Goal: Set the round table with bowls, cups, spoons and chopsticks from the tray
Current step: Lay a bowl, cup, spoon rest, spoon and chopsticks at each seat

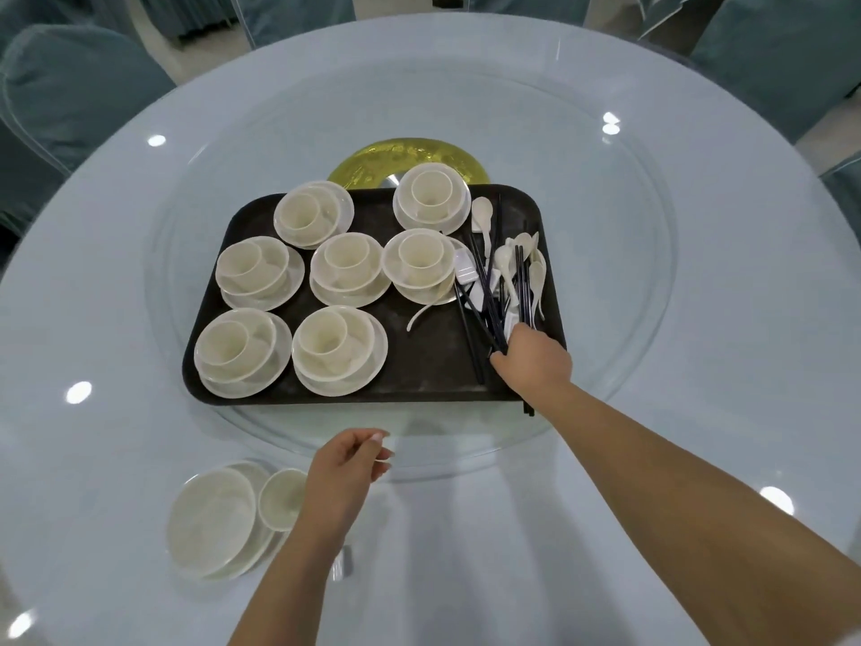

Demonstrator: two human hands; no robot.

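A dark tray [419, 366] sits on the glass turntable [605, 282] of the round table [699, 529]. On it stand several stacks of cream cups in bowls on saucers [340, 352]. At the tray's right lies a heap of white spoons [510, 263] and dark chopsticks [484, 300]. My right hand [533, 356] rests on the near end of that heap, fingers closed around chopsticks. My left hand [347, 468] hovers over the table's near edge with fingers loosely curled, holding nothing. A bowl on a saucer [212, 519] and a cup [282, 498] stand on the table just left of it.
A gold disc [372, 165] marks the turntable's centre behind the tray. Teal-covered chairs [70, 95] ring the table at the far left and far right. A small metal object [342, 559] shows under my left wrist.
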